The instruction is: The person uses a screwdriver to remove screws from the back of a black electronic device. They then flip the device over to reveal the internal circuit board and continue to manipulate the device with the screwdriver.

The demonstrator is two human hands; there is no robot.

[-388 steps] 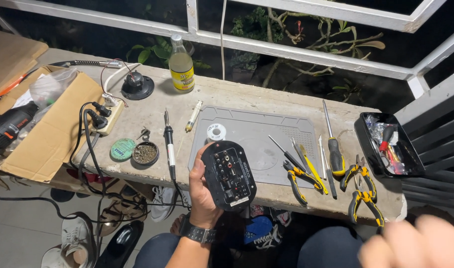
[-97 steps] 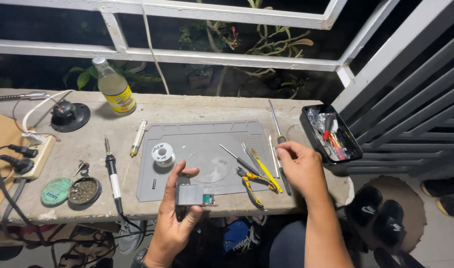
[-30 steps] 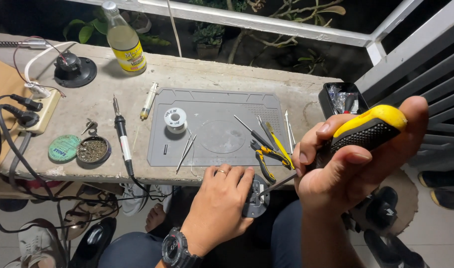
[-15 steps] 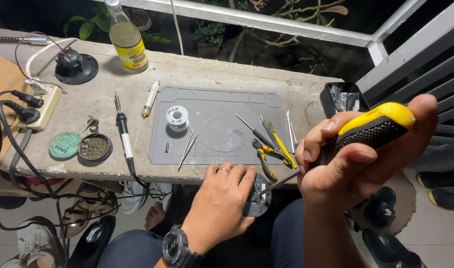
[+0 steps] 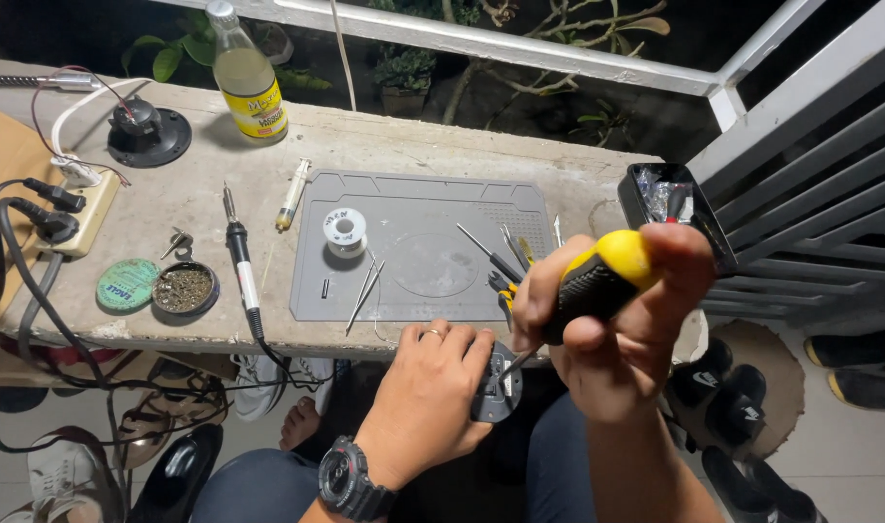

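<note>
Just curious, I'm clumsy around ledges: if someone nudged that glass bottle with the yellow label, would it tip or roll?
The glass bottle stands upright on the concrete ledge, tall and narrow, so a push near its neck would probably tip it. It looks mostly full, so likely heavy for its size. On its side the round body could roll toward the railing, and glass may break.

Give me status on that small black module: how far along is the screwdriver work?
Done: tools are laid out on the grey work mat. In hand: left hand steadies the small black module in the lap; right hand has the yellow-handled screwdriver with its tip on it. Left: soldering iron and solder spool lie untouched.
</note>
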